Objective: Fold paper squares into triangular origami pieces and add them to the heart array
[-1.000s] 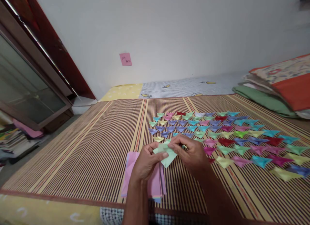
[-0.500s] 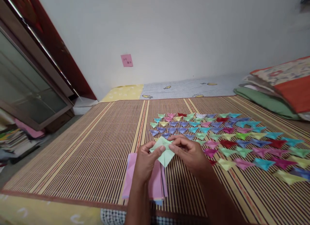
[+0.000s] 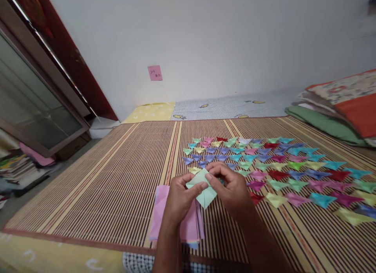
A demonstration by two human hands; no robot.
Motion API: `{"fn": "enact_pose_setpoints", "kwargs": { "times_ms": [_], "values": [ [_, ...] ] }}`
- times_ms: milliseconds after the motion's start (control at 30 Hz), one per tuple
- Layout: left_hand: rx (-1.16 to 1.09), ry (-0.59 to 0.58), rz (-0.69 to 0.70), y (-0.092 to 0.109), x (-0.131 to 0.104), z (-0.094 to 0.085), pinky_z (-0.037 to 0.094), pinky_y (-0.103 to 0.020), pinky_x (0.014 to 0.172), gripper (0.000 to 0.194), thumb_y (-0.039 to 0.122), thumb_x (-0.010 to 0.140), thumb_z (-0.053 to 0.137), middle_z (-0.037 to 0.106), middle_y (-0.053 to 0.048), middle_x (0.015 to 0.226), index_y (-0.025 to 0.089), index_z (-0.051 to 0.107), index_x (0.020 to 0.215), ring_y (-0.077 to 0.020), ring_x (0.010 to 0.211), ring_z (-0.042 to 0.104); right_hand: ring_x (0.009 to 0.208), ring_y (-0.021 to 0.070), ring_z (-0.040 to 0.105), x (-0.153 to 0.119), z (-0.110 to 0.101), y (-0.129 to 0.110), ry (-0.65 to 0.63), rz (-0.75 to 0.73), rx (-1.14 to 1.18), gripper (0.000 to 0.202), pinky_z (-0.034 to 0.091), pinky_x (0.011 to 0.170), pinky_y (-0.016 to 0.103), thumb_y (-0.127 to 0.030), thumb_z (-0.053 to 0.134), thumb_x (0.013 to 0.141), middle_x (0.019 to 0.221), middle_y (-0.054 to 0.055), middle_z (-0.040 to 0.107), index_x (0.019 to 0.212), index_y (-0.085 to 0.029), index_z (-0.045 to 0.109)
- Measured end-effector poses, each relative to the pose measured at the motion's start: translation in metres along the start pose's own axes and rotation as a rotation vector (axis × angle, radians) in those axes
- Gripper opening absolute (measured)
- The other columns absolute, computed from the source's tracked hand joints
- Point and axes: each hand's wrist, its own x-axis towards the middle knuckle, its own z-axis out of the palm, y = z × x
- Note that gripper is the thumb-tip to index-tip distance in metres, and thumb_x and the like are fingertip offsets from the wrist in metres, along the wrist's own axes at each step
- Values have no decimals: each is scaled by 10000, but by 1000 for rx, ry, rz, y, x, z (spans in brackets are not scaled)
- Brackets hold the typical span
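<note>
A pale green sheet of origami paper, folded into a small diamond with a crease down its lower half, is held up above the mat. My left hand pinches its left corner, thumb in front and fingers behind. On the opposite side my right hand grips the upper right edge between thumb and fingers. Below my left wrist lies a stack of square paper, pink on top with other colours showing at its edges; the forearm covers part of it.
Rows of folded paper pieces in many colours spread over the right of the striped mat. Folded bedding is piled at the far right. Behind stands a wall with a pink note. A glass-panelled cabinet is at left.
The green paper has shifted slightly right and down, tilting a little. My right thumb now lies higher on its upper right edge. Both hands keep hold of it.
</note>
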Motion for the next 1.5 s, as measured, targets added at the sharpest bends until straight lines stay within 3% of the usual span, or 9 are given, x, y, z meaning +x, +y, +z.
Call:
{"fn": "enact_pose_setpoints", "kwargs": {
  "times_ms": [167, 367, 600, 833, 1067, 1200, 1333, 1500],
  "values": [
    [-66, 9, -9, 1, 0, 0, 444, -203, 566, 238, 302, 663, 915, 676, 1, 664, 125, 773, 736, -103, 584, 566, 994, 228, 652, -1, -3, 3, 37, -23, -1, 32, 506, 808, 359, -215, 663, 907, 1040, 59, 671, 929, -223, 642],
    [-46, -7, 12, 3, 0, 2, 422, -196, 545, 231, 304, 672, 910, 641, 17, 618, 128, 763, 701, -93, 558, 536, 1018, 230, 648, -1, -7, -2, 2, -101, -108, 76, 497, 800, 366, -180, 677, 897, 1064, 55, 671, 889, -231, 622],
    [0, -20, 14, 1, 1, 2, 425, -205, 554, 248, 324, 682, 901, 638, 21, 622, 130, 748, 696, -97, 563, 537, 1042, 222, 647, 1, -8, -10, 5, -212, -202, 130, 502, 862, 378, -125, 650, 896, 1050, 54, 673, 976, -228, 652],
    [15, -17, 9, -3, 3, 2, 409, -210, 541, 294, 356, 692, 889, 608, 25, 602, 129, 703, 668, -98, 545, 518, 1045, 211, 643, 1, -8, -13, 12, -237, -231, 130, 506, 854, 356, -112, 639, 897, 1059, 59, 673, 978, -214, 651],
    [1, -29, 22, 0, 2, 5, 405, -205, 546, 300, 354, 691, 893, 582, 32, 603, 127, 699, 663, -95, 557, 508, 988, 218, 653, -1, -7, -9, -13, -128, -237, 80, 495, 769, 336, -138, 642, 867, 1018, 53, 686, 880, -216, 630],
    [-15, -27, 11, 0, 1, 5, 411, -203, 549, 293, 340, 682, 900, 594, 27, 613, 124, 702, 667, -95, 564, 515, 834, 184, 623, -1, -8, -9, -32, -38, -183, 75, 467, 705, 309, -168, 648, 853, 935, 31, 680, 803, -211, 612],
    [-14, -29, -5, -3, 2, 2, 418, -205, 550, 284, 323, 672, 904, 611, 21, 616, 123, 702, 668, -97, 563, 527, 647, 145, 514, -3, -8, -10, -48, 66, -121, 104, 416, 607, 284, -236, 650, 877, 721, -21, 587, 781, -206, 624],
    [5, -32, -6, -6, 3, 0, 436, -217, 565, 269, 311, 664, 905, 631, 11, 626, 122, 715, 685, -105, 569, 544, 622, 142, 522, -5, -7, -7, -13, 133, -58, 129, 421, 587, 280, -294, 668, 879, 693, -23, 592, 798, -196, 646]
  ]
}}
